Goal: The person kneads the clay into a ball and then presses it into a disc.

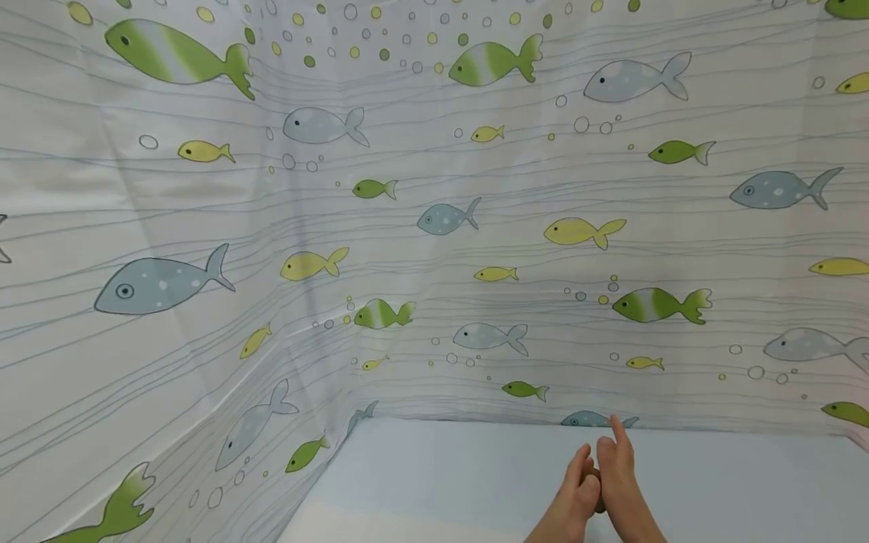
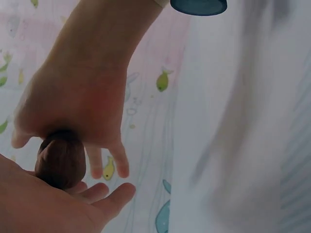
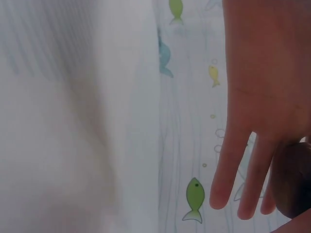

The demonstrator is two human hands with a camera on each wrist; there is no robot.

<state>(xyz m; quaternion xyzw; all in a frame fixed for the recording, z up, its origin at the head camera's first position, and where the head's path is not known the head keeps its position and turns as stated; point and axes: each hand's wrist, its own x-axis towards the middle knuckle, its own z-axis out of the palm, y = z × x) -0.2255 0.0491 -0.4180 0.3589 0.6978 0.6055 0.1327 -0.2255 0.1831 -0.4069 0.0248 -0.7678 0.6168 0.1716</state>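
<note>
I am pressing a small brown ball (image 2: 60,162) between my two palms, the left hand (image 1: 575,494) and the right hand (image 1: 621,483) lying flat against it with fingers straight and relaxed. Both hands are hovering over the pale surface (image 1: 441,483), near its far edge where the fish-print curtain (image 1: 434,226) is hanging.

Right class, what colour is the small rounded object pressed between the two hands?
Dark brown. The rounded object shows best in the left wrist view, between the left hand and right hand.
</note>
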